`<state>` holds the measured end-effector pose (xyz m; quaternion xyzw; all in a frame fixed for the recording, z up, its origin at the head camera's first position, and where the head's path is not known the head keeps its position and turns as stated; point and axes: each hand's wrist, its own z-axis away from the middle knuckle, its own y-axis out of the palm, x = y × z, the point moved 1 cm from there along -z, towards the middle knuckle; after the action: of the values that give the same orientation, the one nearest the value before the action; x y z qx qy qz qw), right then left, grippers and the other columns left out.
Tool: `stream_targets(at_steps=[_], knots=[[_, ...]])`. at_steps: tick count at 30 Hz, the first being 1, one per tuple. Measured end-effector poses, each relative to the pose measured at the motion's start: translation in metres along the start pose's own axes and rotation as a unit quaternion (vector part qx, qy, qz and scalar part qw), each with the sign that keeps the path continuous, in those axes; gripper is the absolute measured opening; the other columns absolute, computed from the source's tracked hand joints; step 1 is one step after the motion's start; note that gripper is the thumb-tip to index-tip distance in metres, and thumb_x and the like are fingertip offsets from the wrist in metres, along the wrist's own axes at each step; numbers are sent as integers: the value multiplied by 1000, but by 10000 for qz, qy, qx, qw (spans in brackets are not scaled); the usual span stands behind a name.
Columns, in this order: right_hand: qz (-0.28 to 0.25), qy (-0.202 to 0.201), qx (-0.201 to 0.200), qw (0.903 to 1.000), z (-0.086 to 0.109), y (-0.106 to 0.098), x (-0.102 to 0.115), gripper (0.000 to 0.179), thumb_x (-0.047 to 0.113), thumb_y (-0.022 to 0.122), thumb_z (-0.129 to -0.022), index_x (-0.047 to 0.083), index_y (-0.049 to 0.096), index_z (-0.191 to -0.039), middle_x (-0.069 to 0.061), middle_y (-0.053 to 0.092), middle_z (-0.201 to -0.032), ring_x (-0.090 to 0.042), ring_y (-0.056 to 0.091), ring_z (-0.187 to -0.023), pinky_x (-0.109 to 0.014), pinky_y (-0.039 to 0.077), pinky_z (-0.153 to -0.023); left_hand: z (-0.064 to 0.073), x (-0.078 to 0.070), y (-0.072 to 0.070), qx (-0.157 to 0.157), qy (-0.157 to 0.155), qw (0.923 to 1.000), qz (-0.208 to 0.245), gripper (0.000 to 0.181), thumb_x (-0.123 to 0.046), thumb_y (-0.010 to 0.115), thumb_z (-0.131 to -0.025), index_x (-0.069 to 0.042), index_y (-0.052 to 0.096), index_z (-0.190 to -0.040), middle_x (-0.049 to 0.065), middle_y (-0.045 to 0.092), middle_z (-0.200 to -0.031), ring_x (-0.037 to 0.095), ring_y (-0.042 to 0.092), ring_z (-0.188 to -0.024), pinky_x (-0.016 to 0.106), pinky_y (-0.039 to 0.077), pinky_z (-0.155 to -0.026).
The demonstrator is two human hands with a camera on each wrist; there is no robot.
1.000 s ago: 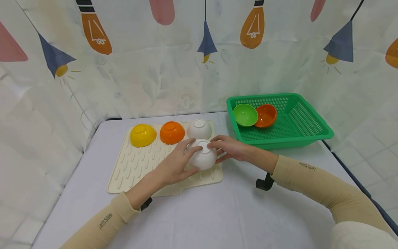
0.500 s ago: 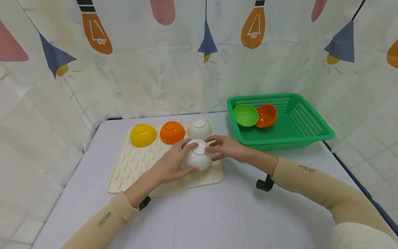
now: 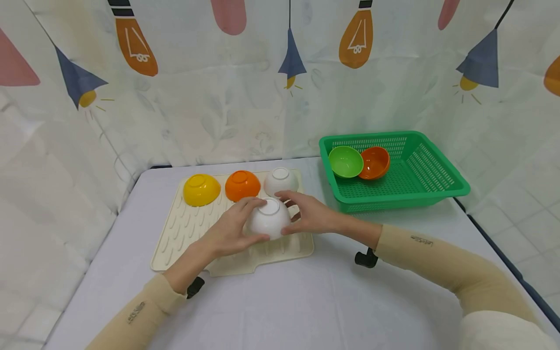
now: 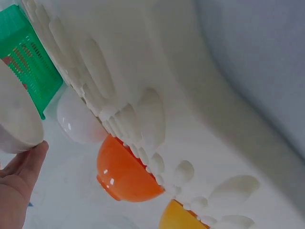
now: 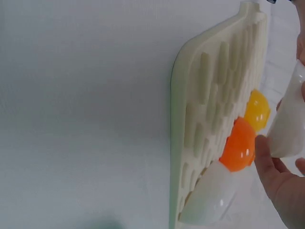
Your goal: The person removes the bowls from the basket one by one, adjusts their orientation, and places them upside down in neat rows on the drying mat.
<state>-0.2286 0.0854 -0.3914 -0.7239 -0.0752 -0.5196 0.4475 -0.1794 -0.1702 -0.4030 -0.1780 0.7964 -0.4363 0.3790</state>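
Left hand [image 3: 228,228]: my fingers clamp the white bowl [image 3: 269,223].
Right hand [image 3: 311,214]: I'm gripping it too, thumb and fingers.
Bowl: upside down, up over the cream mat [image 3: 185,243].
Mat's back: yellow bowl [image 3: 201,190], orange bowl [image 3: 242,186], another white bowl [image 3: 281,182], all 3 upturned.
Green basket [image 3: 402,199]: 2 bowls, lime bowl [image 3: 345,163] and red-orange bowl [image 3: 375,163].

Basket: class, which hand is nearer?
Right. The right hand is in front and left of the basket, on the right of the held bowl; the left hand is farther left, on the bowl's left side.
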Motion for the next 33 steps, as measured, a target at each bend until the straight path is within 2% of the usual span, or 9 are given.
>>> stream_targets(at_steps=[3,6,10,13,16,22,26,29,33], knots=[[147,-447,-5,9989,-5,2,2,83,15,88,-84,7,42,-153,-2,54,-143,-20,54,-126,-38,56,-95,3,4,-5,-5,-136,9998,177,77,-44,84,-86,-15,44,-145,6,51,-144,27,51,-129,51,48,-104],[171,-766,86,9969,-10,4,3,79,16,86,-86,9,44,-153,-2,50,-147,-19,50,-131,-40,54,-99,6,9,-11,62,-398,9983,410,78,-47,83,-86,-17,45,-146,3,50,-145,25,53,-125,49,50,-101],[353,-954,187,9946,-19,11,6,71,20,83,-89,12,49,-150,-4,48,-148,-19,45,-135,-41,52,-102,12,18,-21,111,-663,9947,775,78,-47,86,-82,-18,49,-144,0,53,-143,22,55,-120,48,52,-99],[591,-1040,161,9927,-29,18,9,68,24,84,-89,12,52,-148,-5,51,-145,-19,45,-134,-42,51,-103,17,25,-31,129,-777,9922,966,78,-44,89,-80,-17,51,-142,-1,55,-140,23,56,-123,50,50,-102],[809,-1176,108,9897,-40,26,13,68,26,84,-88,12,53,-147,-5,54,-143,-19,48,-131,-41,52,-102,25,31,-40,130,-943,9911,926,79,-45,89,-79,-18,51,-143,-1,57,-139,26,57,-123,54,50,-102],[1257,-1336,161,9829,-62,38,19,69,32,81,-90,15,51,-150,0,53,-148,-17,49,-132,-33,50,-102,41,40,-51,34,-1199,9901,723,82,-43,87,-82,-14,48,-148,8,53,-145,33,56,-121,59,50,-98],[1298,-1307,297,9824,-76,47,23,69,33,78,-93,17,48,-153,1,49,-153,-16,44,-136,-28,46,-104,51,47,-58,-27,-1350,9892,561,84,-43,87,-83,-12,47,-150,12,50,-148,35,54,-121,60,50,-96],[1194,-1276,419,9837,-89,55,26,69,33,78,-93,18,47,-153,4,49,-153,-14,41,-138,-25,43,-105,59,54,-65,-22,-1515,9870,535,83,-44,87,-82,-13,48,-149,10,50,-148,35,54,-122,60,50,-96],[1215,-1253,581,9829,-107,71,31,68,32,78,-93,19,48,-152,4,50,-150,-11,40,-137,-22,39,-108,73,65,-73,-62,-1558,9860,585,77,-39,89,-81,-13,52,-144,8,52,-142,33,53,-123,60,48,-100]])
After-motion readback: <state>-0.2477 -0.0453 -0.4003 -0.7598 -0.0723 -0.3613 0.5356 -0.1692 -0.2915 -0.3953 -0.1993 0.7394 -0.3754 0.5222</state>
